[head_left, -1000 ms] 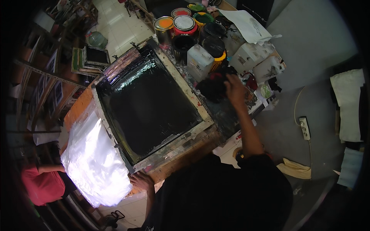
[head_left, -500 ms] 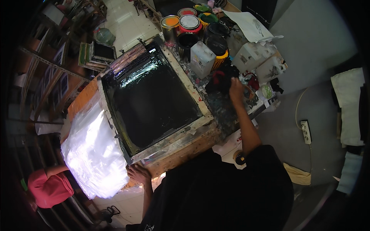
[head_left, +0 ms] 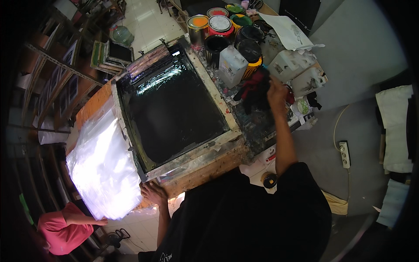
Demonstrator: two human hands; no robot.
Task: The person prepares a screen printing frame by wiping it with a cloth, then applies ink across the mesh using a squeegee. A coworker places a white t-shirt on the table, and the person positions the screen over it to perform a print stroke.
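A framed printing screen (head_left: 220,97) lies on a wooden table, its mesh coated with black ink that shines at the far end. My left hand (head_left: 153,193) rests at the table edge by the screen's near left corner, fingers apart and holding nothing. To the right of the screen, my right hand (head_left: 276,94) is closed on a black and red rag (head_left: 253,89), which bunches over the ink-stained side table. The rag hides part of the surface beneath it. Clear plastic sheets (head_left: 102,166) lie left of the screen and catch bright light.
Paint cans (head_left: 220,25) and a whitish plastic jug (head_left: 232,65) crowd the far side table. More jugs (head_left: 290,63) stand behind the rag. A co-worker in a red shirt (head_left: 65,229) is at lower left, beside dark racks (head_left: 54,174). A power strip (head_left: 345,153) hangs at the right wall.
My right hand has moved slightly right and farther away, drawing the rag up and spreading it. My left hand stays by the corner. The co-worker's arm now reaches toward the plastic sheets.
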